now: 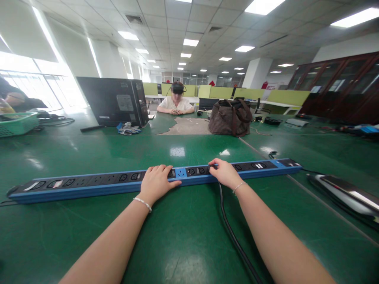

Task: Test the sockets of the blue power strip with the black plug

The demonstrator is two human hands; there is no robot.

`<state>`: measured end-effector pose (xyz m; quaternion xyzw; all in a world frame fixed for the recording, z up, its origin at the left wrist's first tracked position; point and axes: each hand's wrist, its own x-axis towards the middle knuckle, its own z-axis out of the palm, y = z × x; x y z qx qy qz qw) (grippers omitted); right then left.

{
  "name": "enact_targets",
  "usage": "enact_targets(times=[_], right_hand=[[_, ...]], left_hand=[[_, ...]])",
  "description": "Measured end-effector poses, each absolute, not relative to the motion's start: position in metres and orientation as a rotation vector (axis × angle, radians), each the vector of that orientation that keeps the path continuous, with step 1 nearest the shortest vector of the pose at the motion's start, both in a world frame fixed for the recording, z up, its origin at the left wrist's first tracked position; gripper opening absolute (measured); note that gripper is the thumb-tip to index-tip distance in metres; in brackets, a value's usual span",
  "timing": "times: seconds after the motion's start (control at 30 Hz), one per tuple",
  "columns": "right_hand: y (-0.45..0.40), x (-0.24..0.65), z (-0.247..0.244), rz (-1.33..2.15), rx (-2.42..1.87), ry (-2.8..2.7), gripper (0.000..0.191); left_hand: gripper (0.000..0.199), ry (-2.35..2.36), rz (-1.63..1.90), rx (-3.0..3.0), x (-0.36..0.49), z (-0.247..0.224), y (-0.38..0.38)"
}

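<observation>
A long blue-and-black multi-socket power strip lies across the glossy green desk. The left hand rests spread over its middle, unclenched. The right hand pinches a black plug on a black cable against the strip's top; seating depth, partly hidden, cannot be confirmed.

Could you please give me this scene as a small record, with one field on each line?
Left hand: left hand laid over the long blue-and-black power strip
Right hand: right hand pinching a black plug at the strip's sockets
Plug seating: hidden by fingers, cannot tell
Cable: black cable runs from the plug toward the wearer
Surface: green table
Behind, left: computer tower, gloves
Behind, right: brown bag
Across: seated person
</observation>
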<state>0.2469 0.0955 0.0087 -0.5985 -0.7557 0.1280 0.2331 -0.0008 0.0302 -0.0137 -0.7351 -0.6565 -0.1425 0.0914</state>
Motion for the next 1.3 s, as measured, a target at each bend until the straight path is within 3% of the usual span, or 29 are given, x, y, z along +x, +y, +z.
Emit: enact_targets(times=[0.83,1.0,1.1,1.3], right_hand=[[0.093,0.244,0.008,0.301,-1.627,-2.046,0.028],[0.081,0.247,0.038,0.469,-1.490,-1.797,0.034],[0.073,0.268,0.068,0.377,-1.382,-1.701,0.037],[0.079,0.327,0.077,0.305,-1.593,-1.687,0.036]], left_hand=[[0.065,-1.873,-0.443,-2.171,-0.003,-0.019,0.032],[0.064,-1.895,-0.453,-2.168,-0.003,-0.018,0.033],[0.065,-1.896,-0.455,-2.173,-0.003,-0.018,0.033],[0.064,-1.878,-0.449,-2.167,-0.004,-0.019,0.033]])
